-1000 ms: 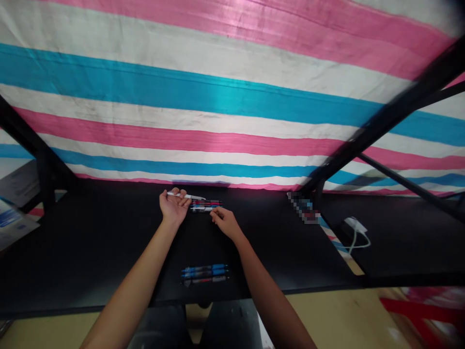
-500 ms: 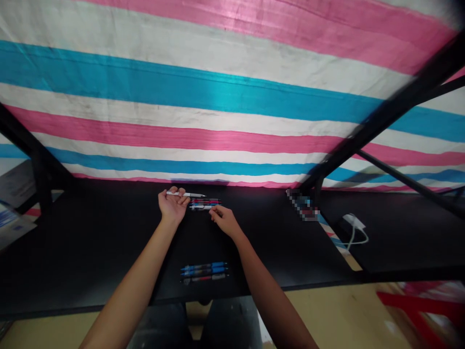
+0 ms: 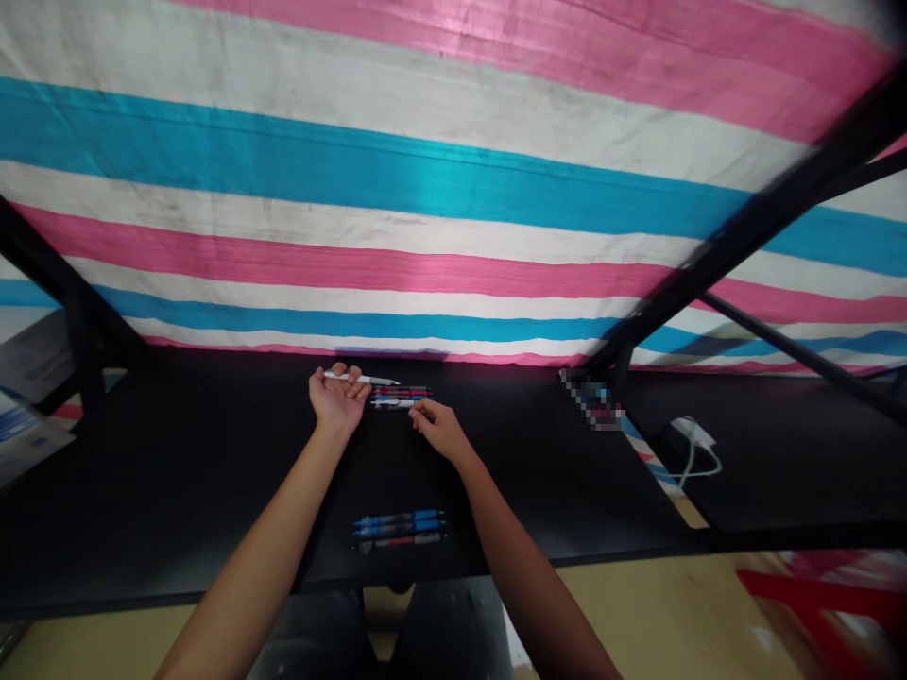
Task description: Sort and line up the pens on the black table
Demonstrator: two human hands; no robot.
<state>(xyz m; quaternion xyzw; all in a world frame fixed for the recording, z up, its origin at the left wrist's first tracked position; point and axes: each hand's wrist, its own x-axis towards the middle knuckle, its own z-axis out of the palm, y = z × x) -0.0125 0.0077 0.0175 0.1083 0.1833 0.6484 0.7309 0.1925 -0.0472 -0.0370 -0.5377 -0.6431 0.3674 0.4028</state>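
My left hand [image 3: 336, 401] holds a white pen [image 3: 361, 380] level between its fingertips, tip pointing right, just above the far part of the black table [image 3: 177, 472]. Right beside it lies a small row of pens [image 3: 401, 397] in red, blue and white. My right hand [image 3: 437, 427] rests at the right end of that row, fingertips touching the nearest pen; whether it grips one I cannot tell. Closer to me, three pens [image 3: 399, 528] lie side by side, two blue and one dark.
A pink, white and blue striped sheet [image 3: 425, 189] hangs behind the table. Black metal bars [image 3: 744, 227] cross at the right. A white charger with cable [image 3: 691, 436] lies on the right table. Papers [image 3: 21, 416] sit at the left edge.
Both hands stay at the far pen row with almost no movement. Only the head camera has tilted a little, shifting the whole scene slightly upward in the picture.
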